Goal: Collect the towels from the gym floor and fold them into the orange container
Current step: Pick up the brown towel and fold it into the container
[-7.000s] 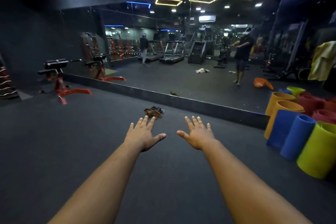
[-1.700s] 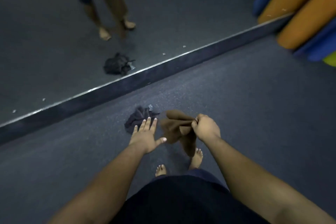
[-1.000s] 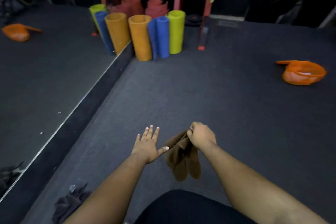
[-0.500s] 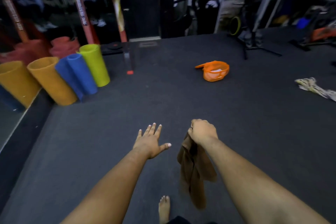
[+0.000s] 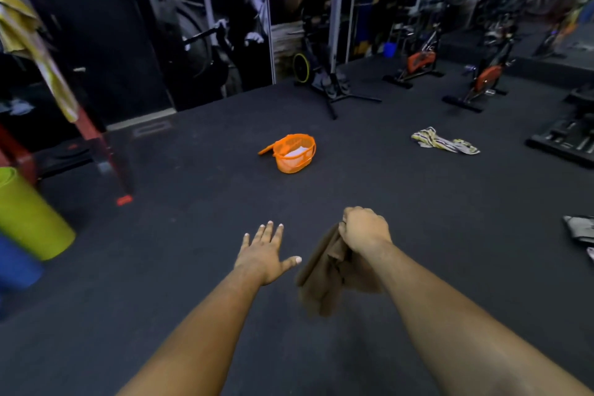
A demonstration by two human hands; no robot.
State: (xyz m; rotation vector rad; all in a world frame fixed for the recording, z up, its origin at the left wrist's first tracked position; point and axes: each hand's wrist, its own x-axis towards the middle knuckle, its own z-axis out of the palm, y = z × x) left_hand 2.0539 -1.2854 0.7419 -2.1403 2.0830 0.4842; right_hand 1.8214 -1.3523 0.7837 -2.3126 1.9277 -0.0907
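My right hand [image 5: 363, 228] grips a brown towel [image 5: 324, 276] that hangs down bunched below the fist. My left hand [image 5: 264, 252] is stretched forward beside it, fingers spread and holding nothing. Ahead on the dark floor stands the orange container [image 5: 291, 164], its lid tipped open to the left and something white inside. A striped light towel [image 5: 443, 143] lies crumpled on the floor to the right of the container. Another grey towel [image 5: 580, 230] lies at the right edge.
A yellow-green foam roller [image 5: 29, 219] and a blue one [image 5: 16, 267] stand at the left. A red rack leg [image 5: 96, 145] stands behind them. Exercise bikes [image 5: 485, 80] and a stand [image 5: 334, 90] line the back. A black machine base [image 5: 565, 138] sits far right.
The view has swung right from the mirror wall, and the orange container now lies straight ahead and nearer. My right hand still holds the brown towel; the left stays open.
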